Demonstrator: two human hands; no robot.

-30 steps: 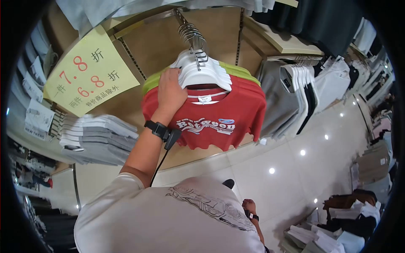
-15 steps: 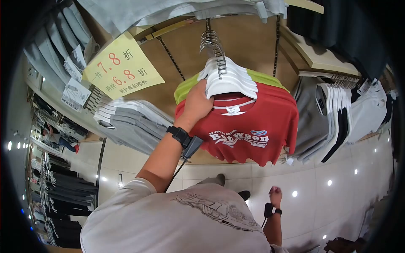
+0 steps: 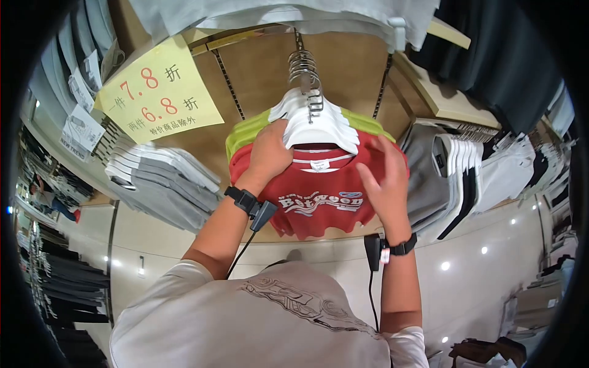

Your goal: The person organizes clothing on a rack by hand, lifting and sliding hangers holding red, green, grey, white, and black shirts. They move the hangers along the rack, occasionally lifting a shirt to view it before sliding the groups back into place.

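Note:
A red T-shirt with white "Between" lettering hangs frontmost on a wall hook, facing me. Its white hangers are bunched closely together, their metal hooks stacked one behind another. My left hand is closed around the hangers at the left shoulder, thumb near the collar and the other fingers mostly hidden. At the right shoulder, my right hand is raised with fingers spread, overlapping the red fabric. Yellow-green shirts show behind on both sides.
A yellow discount sign stands at upper left. Grey shirts hang below it, with grey, white and black garments on the right. White clothing overhangs the top. Tiled floor lies below.
My right hand has risen from down by my side to the shirt's right shoulder, fingers spread. My left hand keeps its hold on the hangers. The view has shifted slightly.

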